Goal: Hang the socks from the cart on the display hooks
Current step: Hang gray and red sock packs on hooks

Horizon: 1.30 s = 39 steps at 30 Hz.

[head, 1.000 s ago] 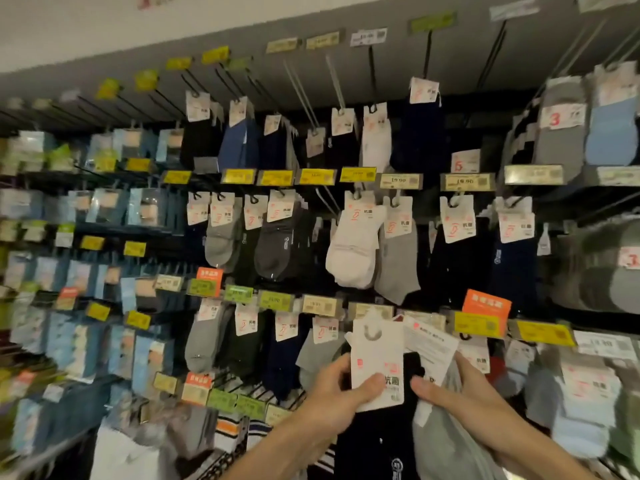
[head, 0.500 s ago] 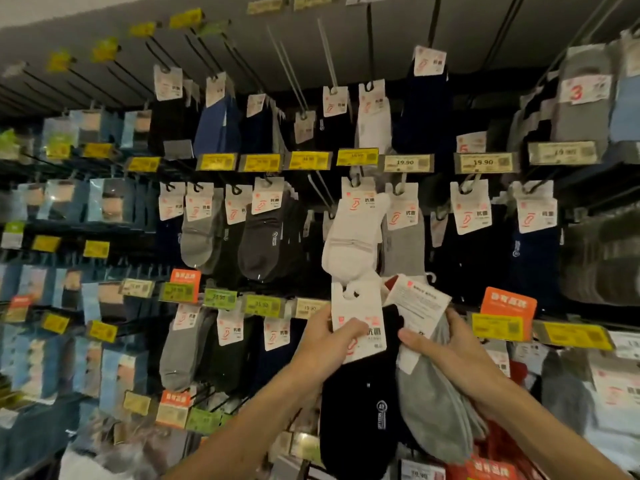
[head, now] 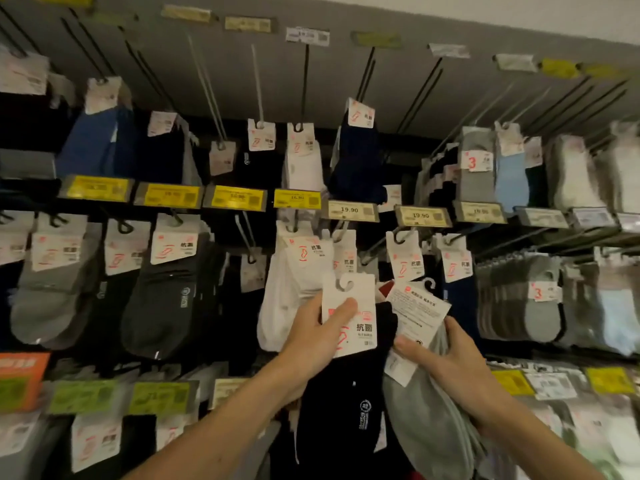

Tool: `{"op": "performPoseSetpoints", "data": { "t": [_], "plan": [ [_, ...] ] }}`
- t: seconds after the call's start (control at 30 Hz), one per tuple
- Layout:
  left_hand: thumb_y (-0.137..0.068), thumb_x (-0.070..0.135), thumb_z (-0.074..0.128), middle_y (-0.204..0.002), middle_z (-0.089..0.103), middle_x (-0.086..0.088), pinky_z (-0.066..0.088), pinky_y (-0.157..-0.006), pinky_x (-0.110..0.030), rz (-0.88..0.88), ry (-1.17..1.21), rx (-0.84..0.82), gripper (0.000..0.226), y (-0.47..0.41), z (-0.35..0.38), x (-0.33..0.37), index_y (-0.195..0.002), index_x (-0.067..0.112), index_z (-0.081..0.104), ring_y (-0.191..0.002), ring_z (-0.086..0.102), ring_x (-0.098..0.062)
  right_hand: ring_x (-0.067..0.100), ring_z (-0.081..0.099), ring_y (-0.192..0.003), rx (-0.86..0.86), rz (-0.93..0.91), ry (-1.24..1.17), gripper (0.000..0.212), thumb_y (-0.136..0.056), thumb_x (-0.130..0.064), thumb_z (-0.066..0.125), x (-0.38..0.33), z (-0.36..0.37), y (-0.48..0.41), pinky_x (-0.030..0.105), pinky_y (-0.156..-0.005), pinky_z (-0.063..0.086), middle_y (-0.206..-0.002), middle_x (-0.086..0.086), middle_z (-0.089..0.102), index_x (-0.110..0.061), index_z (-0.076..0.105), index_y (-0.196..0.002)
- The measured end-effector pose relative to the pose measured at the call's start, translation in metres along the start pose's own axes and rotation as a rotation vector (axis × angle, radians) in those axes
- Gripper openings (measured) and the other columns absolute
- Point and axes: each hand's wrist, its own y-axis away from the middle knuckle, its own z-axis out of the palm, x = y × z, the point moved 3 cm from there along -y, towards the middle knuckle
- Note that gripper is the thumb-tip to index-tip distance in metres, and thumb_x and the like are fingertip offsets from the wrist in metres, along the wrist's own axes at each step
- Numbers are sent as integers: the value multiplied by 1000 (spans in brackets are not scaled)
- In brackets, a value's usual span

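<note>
Black socks [head: 341, 407], soft knit beneath a stiff white card [head: 362, 329] with a hook-shaped cutout, hang at lower centre, pinched by the fingers [head: 343, 306] of the left hand [head: 311, 337]. At lower right, the right hand [head: 453, 368] grips limp grey socks [head: 433, 424], below thin metal display hooks [head: 304, 84].

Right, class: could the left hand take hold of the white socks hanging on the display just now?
Probably not yet. The left hand is beside the white socks with nothing between, but it grips the black sock pack, so it is occupied.
</note>
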Motion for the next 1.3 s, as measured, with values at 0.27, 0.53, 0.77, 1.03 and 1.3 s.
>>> {"op": "performPoseSetpoints", "data": {
  "t": [0.27,0.53,0.77,1.03,1.3],
  "plan": [
    [-99,22,60,-92,78,3,55,-63,-23,12,28,-84,13,-47,78,7,-109,24,67,-81,75,-13,10,73,-95,99,-90,69,75,-58,-39,83,-4,-101,-31,28,-76,57,-112,-6,73,-26,54,-126],
    [-101,19,54,-101,70,-1,48,-49,-14,69,-69,0,23,-90,168,21,-116,35,46,-66,70,-3,6,70,-92,309,-233,164,57,-76,-27,82,-4,-238,-84,26,-73,52,-110,-8,71,-23,53,-126],
    [-104,21,48,-84,55,8,39,-43,-4,232,-185,14,28,-132,222,43,-130,23,40,-58,56,12,22,63,-110,419,-220,225,70,-76,-34,85,12,-324,-118,44,-95,51,-118,-2,67,-22,48,-133],
    [-101,23,54,-93,71,-1,45,-45,-14,140,-325,213,35,-138,240,37,-132,31,38,-68,69,-9,-1,60,-94,313,-216,124,53,-77,-27,82,31,-338,-112,23,-75,47,-103,-17,65,-25,49,-119],
    [-99,18,58,-81,73,-3,48,-46,-20,288,-471,269,28,-130,199,56,-117,37,47,-57,70,-13,3,65,-96,164,-190,50,62,-69,-36,85,25,-285,-124,25,-77,47,-102,-16,70,-27,53,-121]
  ]
}}
